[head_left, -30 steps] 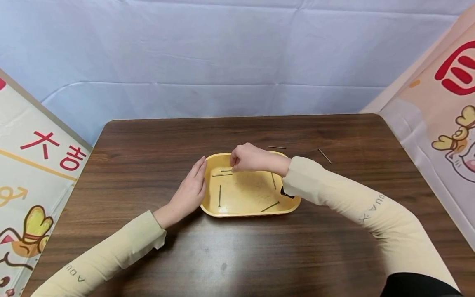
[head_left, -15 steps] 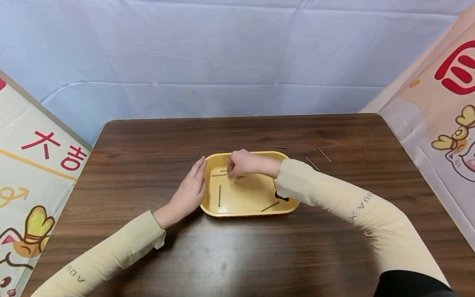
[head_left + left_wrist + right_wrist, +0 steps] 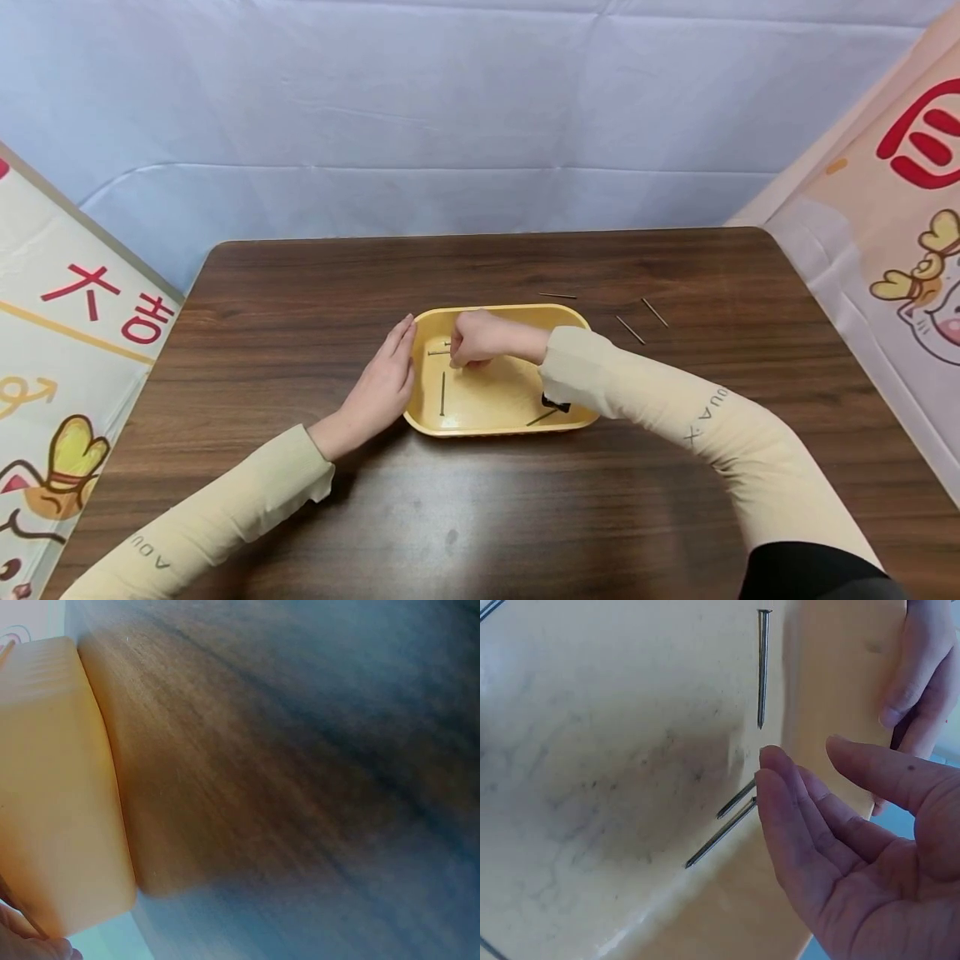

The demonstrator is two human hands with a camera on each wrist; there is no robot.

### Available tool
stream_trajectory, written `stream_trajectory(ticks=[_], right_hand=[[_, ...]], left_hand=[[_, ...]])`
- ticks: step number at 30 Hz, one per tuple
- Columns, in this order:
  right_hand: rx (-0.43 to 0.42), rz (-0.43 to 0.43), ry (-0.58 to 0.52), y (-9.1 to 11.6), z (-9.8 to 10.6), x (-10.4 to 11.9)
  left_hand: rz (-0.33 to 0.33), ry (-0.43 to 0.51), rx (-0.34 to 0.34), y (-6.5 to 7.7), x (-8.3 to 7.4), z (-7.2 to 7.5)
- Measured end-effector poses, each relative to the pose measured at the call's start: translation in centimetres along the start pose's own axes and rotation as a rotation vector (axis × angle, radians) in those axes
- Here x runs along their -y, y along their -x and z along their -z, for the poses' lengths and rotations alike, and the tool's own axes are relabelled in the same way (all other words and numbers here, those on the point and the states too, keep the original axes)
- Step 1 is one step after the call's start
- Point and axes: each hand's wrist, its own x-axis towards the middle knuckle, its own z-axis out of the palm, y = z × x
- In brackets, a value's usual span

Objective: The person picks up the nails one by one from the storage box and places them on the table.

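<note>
My left hand point(image 3: 377, 387) rests along the left end of a yellow tray point(image 3: 491, 412), its fingers straight against the rim. Inside the tray, my right hand point(image 3: 474, 337) hovers over the left part. The right wrist view has the right thumb apart from the loosely bent fingers point(image 3: 784, 825), with nothing between them. Two nails point(image 3: 721, 834) lie side by side close to those fingertips, partly covered by them. Another nail point(image 3: 443, 393) lies apart, nearer the tray's front left. At the tray's right front, a nail point(image 3: 542, 417) is partly hidden by the right wrist.
Behind the tray lies one nail point(image 3: 558, 295) on the brown wooden table point(image 3: 337, 533). Two more nails point(image 3: 631, 329) lie beyond the right sleeve. A pale cloth point(image 3: 480, 125) hangs behind the table, and printed panels stand at both sides.
My right hand has moved left and a little nearer the front within the tray. A table nail formerly behind the right sleeve has come into sight. The left hand stays put.
</note>
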Motion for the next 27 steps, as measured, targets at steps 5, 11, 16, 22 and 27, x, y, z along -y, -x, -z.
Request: stream_trajectory(ticks=[5,11,16,22,27], right_hand=[[0.012,-0.020,-0.030,-0.1,-0.2,0.1],[0.035,-0.057,-0.041,-0.2,-0.8,0.4],[0.051,-0.072,-0.042,-0.5,-1.3,0.5],[0.063,-0.087,-0.026,-0.7,-1.4,0.7],[0.064,-0.101,-0.016,-1.2,-1.6,0.7]], left_hand=[[0.003,0.003,0.000,0.0,0.0,0.0],[0.005,0.005,0.002,0.0,0.1,-0.1],[0.011,0.006,0.011,-0.1,0.1,-0.2],[0.012,0.015,0.016,-0.1,0.2,-0.2],[0.011,0.017,0.017,-0.1,0.3,-0.3]])
